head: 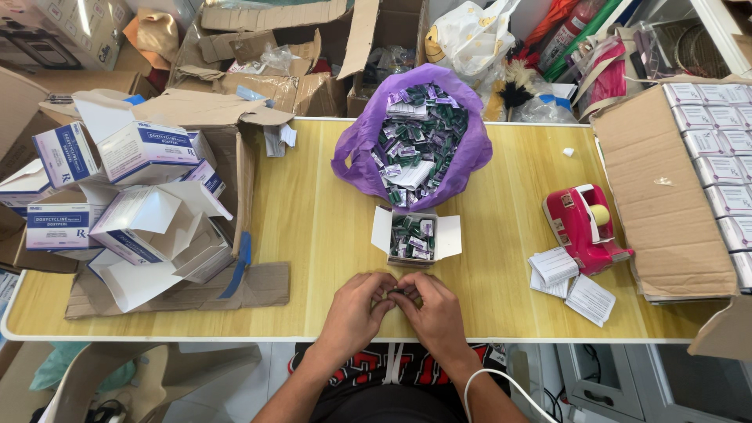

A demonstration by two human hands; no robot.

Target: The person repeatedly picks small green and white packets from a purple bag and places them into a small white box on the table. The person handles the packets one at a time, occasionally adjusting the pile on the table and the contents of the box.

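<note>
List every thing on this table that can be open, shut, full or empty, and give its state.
Small white box: flaps open, partly filled with small packets.
Purple bag: mouth open, heaped with small packets.
Blue-and-white cartons: several open, tumbled in a pile.
Red tape dispenser: upright, roll loaded.
Left hand: fingers pinched on a small item.
Right hand: fingers pinched on the same item.

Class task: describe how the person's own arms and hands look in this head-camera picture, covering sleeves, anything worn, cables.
Both forearms are bare, with no sleeves reaching them. The left hand and right hand wear no gloves; no rings or watch show. A thin white cable loops beside the right forearm. Below is a black garment with red and white print.
</note>
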